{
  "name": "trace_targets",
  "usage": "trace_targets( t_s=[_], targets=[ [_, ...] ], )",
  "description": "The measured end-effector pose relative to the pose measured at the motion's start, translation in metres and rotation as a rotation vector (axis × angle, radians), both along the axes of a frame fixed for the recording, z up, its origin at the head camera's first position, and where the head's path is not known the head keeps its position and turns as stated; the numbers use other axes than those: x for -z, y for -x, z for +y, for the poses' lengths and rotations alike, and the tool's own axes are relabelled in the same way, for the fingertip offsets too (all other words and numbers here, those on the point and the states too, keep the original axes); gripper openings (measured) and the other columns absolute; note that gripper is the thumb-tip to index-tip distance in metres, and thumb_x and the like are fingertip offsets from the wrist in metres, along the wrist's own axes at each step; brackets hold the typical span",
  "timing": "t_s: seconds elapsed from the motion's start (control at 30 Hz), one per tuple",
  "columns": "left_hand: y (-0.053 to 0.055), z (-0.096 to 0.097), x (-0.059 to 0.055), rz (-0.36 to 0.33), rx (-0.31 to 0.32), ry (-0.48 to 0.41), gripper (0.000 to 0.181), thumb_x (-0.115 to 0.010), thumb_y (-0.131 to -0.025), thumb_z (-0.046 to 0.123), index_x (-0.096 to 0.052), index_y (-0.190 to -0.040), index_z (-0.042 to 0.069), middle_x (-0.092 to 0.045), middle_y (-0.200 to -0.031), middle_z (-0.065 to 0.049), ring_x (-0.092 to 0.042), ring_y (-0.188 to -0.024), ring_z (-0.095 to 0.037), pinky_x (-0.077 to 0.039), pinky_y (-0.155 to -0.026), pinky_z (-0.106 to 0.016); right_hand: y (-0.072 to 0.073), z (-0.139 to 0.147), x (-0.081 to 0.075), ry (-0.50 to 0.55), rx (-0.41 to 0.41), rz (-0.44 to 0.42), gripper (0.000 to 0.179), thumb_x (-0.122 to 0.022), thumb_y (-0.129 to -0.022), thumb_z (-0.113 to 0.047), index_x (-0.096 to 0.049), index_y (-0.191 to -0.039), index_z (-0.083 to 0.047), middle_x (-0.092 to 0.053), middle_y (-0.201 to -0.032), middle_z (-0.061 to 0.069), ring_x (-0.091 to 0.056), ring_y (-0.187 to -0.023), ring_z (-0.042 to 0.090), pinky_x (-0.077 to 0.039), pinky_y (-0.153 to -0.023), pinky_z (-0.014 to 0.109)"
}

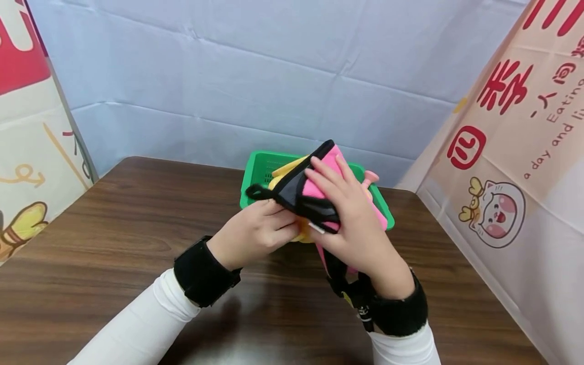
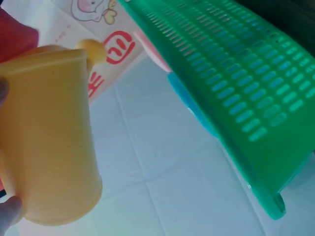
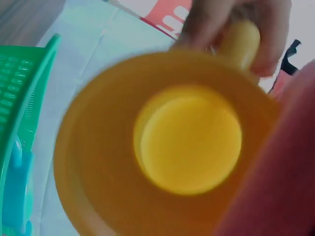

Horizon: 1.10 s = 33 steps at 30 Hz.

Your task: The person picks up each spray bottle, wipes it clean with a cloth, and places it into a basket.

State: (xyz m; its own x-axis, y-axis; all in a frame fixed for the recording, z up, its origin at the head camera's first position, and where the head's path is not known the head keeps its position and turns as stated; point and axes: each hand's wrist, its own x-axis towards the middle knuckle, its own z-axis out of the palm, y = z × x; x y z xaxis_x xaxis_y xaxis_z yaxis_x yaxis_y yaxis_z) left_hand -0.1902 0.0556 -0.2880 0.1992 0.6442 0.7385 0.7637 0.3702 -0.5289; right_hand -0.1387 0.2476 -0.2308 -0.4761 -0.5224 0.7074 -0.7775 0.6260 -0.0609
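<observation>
My left hand grips the handle of a yellow plastic cup. In the right wrist view the cup's open mouth faces the camera, with those fingers at its handle. The left wrist view shows the cup's smooth side. My right hand holds a pink fabric bag with black trim and a black loop, its fingers over the top and thumb below. The bag overlaps the cup in the head view and hides most of it.
Behind the hands a green slotted basket stands on the brown wooden table. A pink toy piece sticks up at its right, and a blue piece lies inside. Pale cloth hangs behind, with printed sheets at both sides.
</observation>
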Motion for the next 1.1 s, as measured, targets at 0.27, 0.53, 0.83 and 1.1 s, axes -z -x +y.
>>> trace_targets(
  t_s=[0.27,0.53,0.83,1.1],
  targets=[
    [0.000,-0.003,-0.004,-0.042,0.057,-0.066,0.012,-0.069,-0.084,0.010,-0.060,-0.083,0.003,-0.054,-0.079,-0.005,-0.052,-0.083,-0.019,-0.045,-0.069,-0.026,0.004,0.015,-0.004,0.292,0.019,-0.223,0.061,-0.059,-0.080,-0.001,-0.042,-0.139,-0.007,-0.040,-0.144,0.001,-0.040,-0.128,0.013,-0.033,-0.102,0.026],
    [0.008,-0.002,0.002,-0.211,0.083,-0.238,0.015,-0.070,-0.084,0.013,-0.060,-0.082,0.003,-0.053,-0.078,-0.006,-0.054,-0.086,-0.023,-0.046,-0.084,-0.029,0.003,0.016,-0.004,0.372,0.141,-0.192,0.058,-0.060,-0.081,-0.001,-0.046,-0.137,-0.010,-0.049,-0.135,0.000,-0.050,-0.112,0.012,-0.039,-0.093,0.028],
    [0.026,-0.005,0.012,-0.908,0.390,-0.647,0.013,-0.070,-0.081,0.002,-0.064,-0.092,-0.001,-0.057,-0.085,-0.008,-0.046,-0.081,-0.019,-0.039,-0.073,-0.028,0.006,0.020,-0.002,0.454,0.259,-0.258,0.051,-0.056,-0.086,-0.006,-0.046,-0.136,-0.013,-0.055,-0.124,0.008,-0.054,-0.100,0.017,-0.043,-0.085,0.034],
    [0.033,-0.008,0.018,-1.447,0.669,-0.753,0.032,-0.042,-0.101,0.017,-0.052,-0.112,-0.011,-0.052,-0.109,-0.019,-0.053,-0.114,-0.023,-0.042,-0.095,-0.035,0.006,0.019,-0.002,0.524,0.246,-0.168,0.052,-0.056,-0.086,-0.003,-0.044,-0.137,-0.004,-0.053,-0.130,0.010,-0.054,-0.110,0.018,-0.043,-0.093,0.040]
  ],
)
